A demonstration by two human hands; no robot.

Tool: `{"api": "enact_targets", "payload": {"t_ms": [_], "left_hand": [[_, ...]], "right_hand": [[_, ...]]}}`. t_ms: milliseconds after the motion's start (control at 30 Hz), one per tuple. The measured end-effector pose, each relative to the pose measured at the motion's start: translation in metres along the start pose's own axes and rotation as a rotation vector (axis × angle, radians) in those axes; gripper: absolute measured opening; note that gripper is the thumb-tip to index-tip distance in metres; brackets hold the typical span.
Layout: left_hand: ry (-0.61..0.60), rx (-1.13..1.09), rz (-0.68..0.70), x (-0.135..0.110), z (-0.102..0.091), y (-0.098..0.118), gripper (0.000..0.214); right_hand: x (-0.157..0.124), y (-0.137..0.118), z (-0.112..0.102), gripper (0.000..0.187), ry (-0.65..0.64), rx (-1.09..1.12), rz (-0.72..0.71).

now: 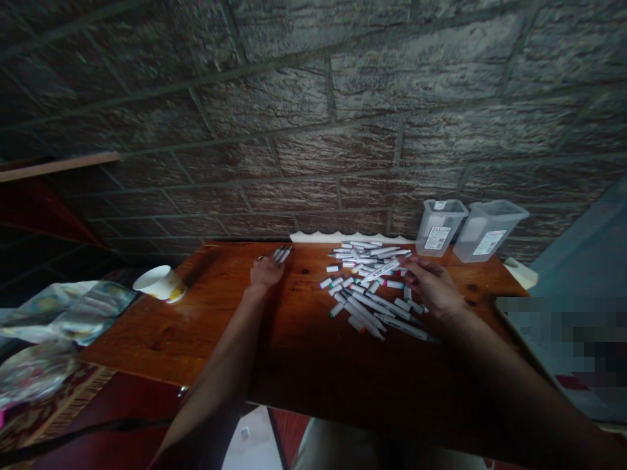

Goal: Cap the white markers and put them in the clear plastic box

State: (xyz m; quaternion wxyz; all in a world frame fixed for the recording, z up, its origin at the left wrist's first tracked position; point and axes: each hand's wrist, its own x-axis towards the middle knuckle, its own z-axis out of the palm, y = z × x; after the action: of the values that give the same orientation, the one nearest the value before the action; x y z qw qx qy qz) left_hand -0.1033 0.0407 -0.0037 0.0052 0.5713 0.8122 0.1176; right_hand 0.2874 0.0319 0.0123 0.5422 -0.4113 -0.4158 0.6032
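A heap of white markers (368, 287) with coloured caps lies on the wooden table (206, 313), towards the back right. My right hand (431, 286) rests at the heap's right side, fingers curled, pinching one white marker (381, 269) that points left over the pile. My left hand (266, 270) lies near the table's far edge, closed on a small bundle of markers (282, 254) whose ends stick out beyond the fingers.
Two clear plastic containers (439, 226) (488, 230) with labels stand at the back right against the brick wall. A paper cup (160, 284) lies on its side at the table's left edge. Crumpled plastic wrappers (68, 307) sit further left.
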Motion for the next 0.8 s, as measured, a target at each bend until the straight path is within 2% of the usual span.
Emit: {"api": "enact_targets", "payload": {"t_ms": [133, 500, 800], "left_hand": [[-0.008, 0.064, -0.093, -0.003, -0.003, 0.004, 0.045], [-0.008, 0.113, -0.192, -0.011, -0.011, 0.013, 0.041], [0.006, 0.089, -0.196, -0.01, -0.011, 0.013, 0.043]], "right_hand": [[0.001, 0.001, -0.001, 0.033, 0.016, 0.061, 0.018], [-0.002, -0.004, 0.002, 0.032, 0.017, 0.097, 0.045], [-0.002, -0.004, 0.002, 0.029, -0.011, 0.178, 0.087]]}}
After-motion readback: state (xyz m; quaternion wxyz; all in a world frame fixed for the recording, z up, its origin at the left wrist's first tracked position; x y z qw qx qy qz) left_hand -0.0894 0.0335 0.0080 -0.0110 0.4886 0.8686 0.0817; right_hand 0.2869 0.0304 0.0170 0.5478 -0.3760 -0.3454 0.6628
